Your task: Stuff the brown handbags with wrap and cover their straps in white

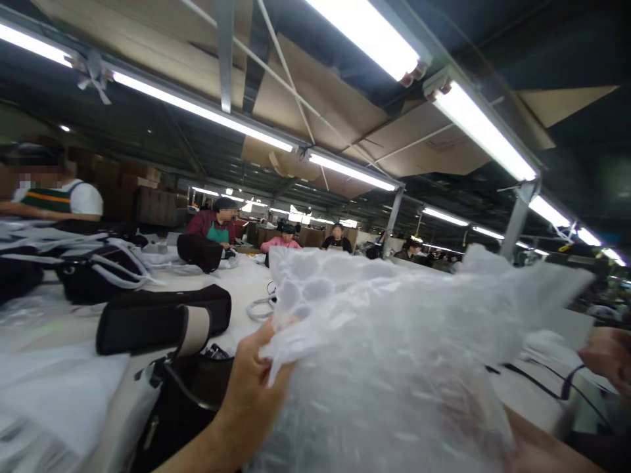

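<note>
A large sheet of translucent bubble wrap (394,355) fills the lower middle and right, blurred in part. My left hand (259,381) pinches its left edge, fingers closed on the plastic. My right hand (466,407) shows only faintly through the wrap, with its forearm coming in from the lower right; its fingers cannot be made out. Beside my left hand, a black bag (172,414) with a zipper and handle lies on the white table (246,279).
A long black bag (148,318) and more bags with wrapped straps (93,269) lie on the left. White sheets (64,394) cover the near left. Several people sit or stand around, one (211,226) across the table. Another person's hand (608,355) is at the right edge.
</note>
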Demonstrator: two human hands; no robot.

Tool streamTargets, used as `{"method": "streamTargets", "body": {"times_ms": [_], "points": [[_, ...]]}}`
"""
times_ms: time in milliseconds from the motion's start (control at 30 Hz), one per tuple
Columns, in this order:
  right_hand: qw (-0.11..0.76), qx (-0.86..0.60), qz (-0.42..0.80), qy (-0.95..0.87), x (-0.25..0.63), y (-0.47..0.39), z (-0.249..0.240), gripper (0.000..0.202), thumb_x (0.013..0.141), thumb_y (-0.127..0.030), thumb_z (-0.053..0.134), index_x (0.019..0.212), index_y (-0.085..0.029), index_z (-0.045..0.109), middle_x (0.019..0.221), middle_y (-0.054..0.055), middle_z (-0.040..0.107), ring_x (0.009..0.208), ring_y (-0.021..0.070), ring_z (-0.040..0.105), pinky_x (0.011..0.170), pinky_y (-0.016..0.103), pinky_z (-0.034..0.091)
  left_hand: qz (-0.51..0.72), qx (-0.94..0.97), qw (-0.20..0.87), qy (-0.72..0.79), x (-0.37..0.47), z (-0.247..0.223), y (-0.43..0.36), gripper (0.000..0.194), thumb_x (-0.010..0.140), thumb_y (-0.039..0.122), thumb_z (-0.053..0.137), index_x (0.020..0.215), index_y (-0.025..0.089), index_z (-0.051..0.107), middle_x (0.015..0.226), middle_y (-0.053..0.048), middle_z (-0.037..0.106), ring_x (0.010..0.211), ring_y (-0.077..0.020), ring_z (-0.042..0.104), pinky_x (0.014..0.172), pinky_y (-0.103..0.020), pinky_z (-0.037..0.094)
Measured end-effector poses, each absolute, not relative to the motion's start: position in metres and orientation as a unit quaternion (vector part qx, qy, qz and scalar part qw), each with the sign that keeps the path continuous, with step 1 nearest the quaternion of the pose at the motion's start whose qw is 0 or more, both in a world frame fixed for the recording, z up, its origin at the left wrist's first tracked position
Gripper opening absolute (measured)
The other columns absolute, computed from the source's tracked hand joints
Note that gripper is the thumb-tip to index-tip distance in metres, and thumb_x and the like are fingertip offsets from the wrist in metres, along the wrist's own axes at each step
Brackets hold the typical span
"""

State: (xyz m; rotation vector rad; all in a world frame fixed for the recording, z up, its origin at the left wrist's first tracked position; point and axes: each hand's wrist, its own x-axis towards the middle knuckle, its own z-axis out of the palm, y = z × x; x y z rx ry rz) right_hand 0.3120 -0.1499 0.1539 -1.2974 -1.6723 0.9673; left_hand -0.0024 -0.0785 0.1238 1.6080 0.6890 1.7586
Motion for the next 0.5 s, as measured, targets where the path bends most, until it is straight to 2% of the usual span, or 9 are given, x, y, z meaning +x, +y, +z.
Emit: {"method": "streamTargets", "body": {"times_ms": [67,133,267,367,500], "points": [[0.408,-0.519,0.412,-0.628,0.292,-0.15,0.163,0.088,0.052,-0.063,0.087,0.13,-0.028,0.066,0.126,0.011,0.071,0.115,0.0404,0.064,0.101,0.049,0.05,0.704,0.598,0.265,0.277,-0.008,0.132,-0.072,0.012,0.078,0.024,0.066,0.085,0.018,0.075,0.078,-0.003,0.076,0.08,-0.024,0.07,0.074,-0.03,0.058],[0.412,-0.535,0.423,-0.604,0.27,-0.145,0.175,0.076,0.059,-0.057,0.086,0.125,-0.024,0.07,0.116,0.013,0.075,0.109,0.0397,0.067,0.097,0.05,0.052,0.731,0.572,0.234,0.288,-0.014,0.14,-0.065,0.012,0.075,0.026,0.07,0.082,0.018,0.075,0.079,-0.004,0.077,0.082,-0.0252,0.071,0.076,-0.031,0.059],[0.41,-0.553,0.434,-0.582,0.232,-0.12,0.194,0.055,0.062,-0.052,0.085,0.104,-0.017,0.077,0.091,0.012,0.078,0.098,0.0376,0.071,0.089,0.048,0.057,0.757,0.523,0.244,0.307,-0.024,0.154,-0.048,0.018,0.068,0.034,0.078,0.074,0.018,0.073,0.076,-0.004,0.077,0.087,-0.0284,0.071,0.076,-0.033,0.059],[0.421,-0.534,0.381,-0.626,0.211,-0.091,0.201,0.051,0.064,-0.052,0.082,0.099,-0.016,0.076,0.097,0.011,0.078,0.101,0.0358,0.07,0.09,0.046,0.057,0.75,0.506,0.28,0.321,-0.035,0.16,-0.033,0.031,0.066,0.043,0.078,0.078,0.016,0.073,0.079,-0.006,0.077,0.086,-0.0281,0.071,0.073,-0.032,0.059],[0.408,-0.523,0.246,-0.706,0.193,-0.052,0.202,0.046,0.068,-0.05,0.073,0.098,-0.015,0.072,0.101,0.013,0.077,0.096,0.0354,0.07,0.086,0.047,0.057,0.714,0.517,0.309,0.358,-0.056,0.155,-0.019,0.046,0.071,0.057,0.07,0.087,0.014,0.071,0.084,-0.006,0.076,0.078,-0.0225,0.07,0.068,-0.029,0.056]]}}
